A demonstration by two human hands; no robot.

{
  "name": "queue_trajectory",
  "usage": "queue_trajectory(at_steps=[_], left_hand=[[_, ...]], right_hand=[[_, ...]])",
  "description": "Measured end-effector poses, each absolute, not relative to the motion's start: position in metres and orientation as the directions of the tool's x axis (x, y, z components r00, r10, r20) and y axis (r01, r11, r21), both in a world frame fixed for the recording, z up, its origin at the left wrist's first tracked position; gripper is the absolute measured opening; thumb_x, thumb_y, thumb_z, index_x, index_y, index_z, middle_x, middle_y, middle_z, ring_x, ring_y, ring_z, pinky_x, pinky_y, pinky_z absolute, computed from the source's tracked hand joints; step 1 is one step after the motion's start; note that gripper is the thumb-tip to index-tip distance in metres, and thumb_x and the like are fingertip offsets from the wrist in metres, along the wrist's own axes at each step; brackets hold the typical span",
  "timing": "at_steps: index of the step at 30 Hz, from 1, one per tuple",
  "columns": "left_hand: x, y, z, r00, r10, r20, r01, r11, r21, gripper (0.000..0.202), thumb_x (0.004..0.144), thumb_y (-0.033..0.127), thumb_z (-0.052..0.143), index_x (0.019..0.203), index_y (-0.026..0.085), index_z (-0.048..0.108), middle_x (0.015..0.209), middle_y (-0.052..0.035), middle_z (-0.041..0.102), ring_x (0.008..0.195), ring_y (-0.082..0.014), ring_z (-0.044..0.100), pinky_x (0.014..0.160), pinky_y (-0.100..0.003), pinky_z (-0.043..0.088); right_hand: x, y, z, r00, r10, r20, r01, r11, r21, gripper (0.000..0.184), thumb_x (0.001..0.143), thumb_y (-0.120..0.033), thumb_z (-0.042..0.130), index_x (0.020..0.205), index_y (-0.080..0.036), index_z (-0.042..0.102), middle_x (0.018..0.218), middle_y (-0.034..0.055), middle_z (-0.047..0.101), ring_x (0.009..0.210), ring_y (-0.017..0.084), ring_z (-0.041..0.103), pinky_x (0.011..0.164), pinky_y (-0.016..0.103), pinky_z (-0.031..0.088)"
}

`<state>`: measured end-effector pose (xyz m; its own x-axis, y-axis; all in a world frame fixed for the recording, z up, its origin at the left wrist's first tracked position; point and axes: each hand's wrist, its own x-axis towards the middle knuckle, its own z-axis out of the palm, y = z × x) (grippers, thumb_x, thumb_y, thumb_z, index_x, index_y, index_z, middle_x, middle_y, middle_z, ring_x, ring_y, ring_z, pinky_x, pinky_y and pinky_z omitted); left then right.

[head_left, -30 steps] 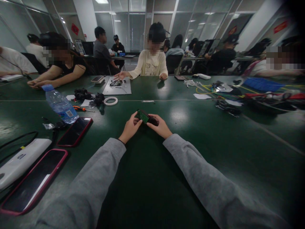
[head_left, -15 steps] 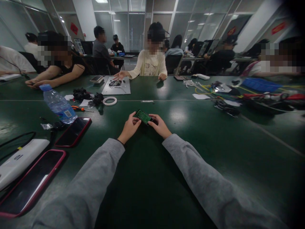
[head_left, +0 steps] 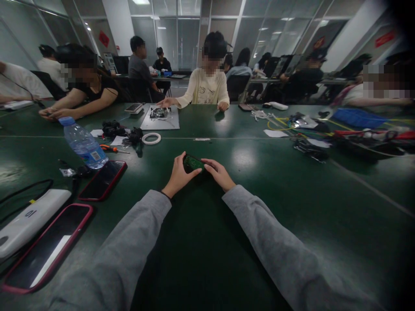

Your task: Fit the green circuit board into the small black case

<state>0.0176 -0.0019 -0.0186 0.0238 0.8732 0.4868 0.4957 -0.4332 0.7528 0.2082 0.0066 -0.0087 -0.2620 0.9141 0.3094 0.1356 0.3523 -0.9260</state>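
Between my two hands, over the middle of the green table (head_left: 207, 242), is a small green circuit board (head_left: 193, 162) with a dark edge. My left hand (head_left: 179, 175) grips its left end, thumb along the near edge and fingers behind. The right end is pinched by my right hand (head_left: 219, 173), thumb and forefinger at the corner. The board tilts, and its face looks darker. Fine parts on it are too small to make out.
To the left stand a water bottle (head_left: 84, 144), two red-cased phones (head_left: 103, 180) and a white device (head_left: 35, 220). Beyond lie an orange screwdriver (head_left: 113, 149), a white ring (head_left: 151, 138) and black cables (head_left: 112, 128). A person (head_left: 207, 82) sits opposite; cables and a blue tray (head_left: 358, 118) lie right.
The circuit board has tilted in my hands, so its face shows narrower and darker. My left thumb now reaches farther along its near edge. The view has shifted slightly.
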Motion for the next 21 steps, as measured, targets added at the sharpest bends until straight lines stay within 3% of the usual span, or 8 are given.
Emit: queue_trajectory(at_steps=[5, 14, 21], left_hand=[[0.018, -0.007, -0.012, 0.037, 0.871, 0.490, 0.520, -0.435, 0.735, 0.092, 0.067, 0.054, 0.070, 0.138, 0.016, 0.028, 0.133, -0.0170, 0.037, 0.129, -0.0305, 0.037, 0.108, -0.047, 0.032], [0.020, -0.013, -0.002, 0.050, 0.895, 0.443, 0.517, -0.403, 0.755, 0.098, 0.064, 0.052, 0.073, 0.142, 0.021, 0.022, 0.136, -0.0157, 0.036, 0.128, -0.0310, 0.039, 0.105, -0.048, 0.035], [0.023, -0.014, 0.007, 0.024, 0.902, 0.431, 0.520, -0.379, 0.765, 0.094, 0.065, 0.045, 0.074, 0.141, 0.023, 0.024, 0.135, -0.0132, 0.039, 0.126, -0.0283, 0.042, 0.105, -0.046, 0.037]], right_hand=[[0.207, 0.005, -0.008, -0.288, 0.912, 0.293, 0.120, 0.338, -0.933, 0.040, 0.085, -0.045, 0.057, 0.117, -0.021, 0.059, 0.122, 0.0059, 0.059, 0.114, 0.020, 0.055, 0.103, 0.041, 0.041], [0.207, 0.001, -0.004, -0.305, 0.915, 0.264, 0.128, 0.314, -0.941, 0.039, 0.086, -0.044, 0.057, 0.118, -0.022, 0.059, 0.121, 0.0058, 0.059, 0.112, 0.020, 0.056, 0.101, 0.040, 0.043], [0.206, 0.001, -0.001, -0.315, 0.920, 0.235, 0.152, 0.293, -0.944, 0.038, 0.089, -0.044, 0.054, 0.120, -0.024, 0.059, 0.123, 0.0046, 0.058, 0.114, 0.019, 0.054, 0.102, 0.038, 0.043]])
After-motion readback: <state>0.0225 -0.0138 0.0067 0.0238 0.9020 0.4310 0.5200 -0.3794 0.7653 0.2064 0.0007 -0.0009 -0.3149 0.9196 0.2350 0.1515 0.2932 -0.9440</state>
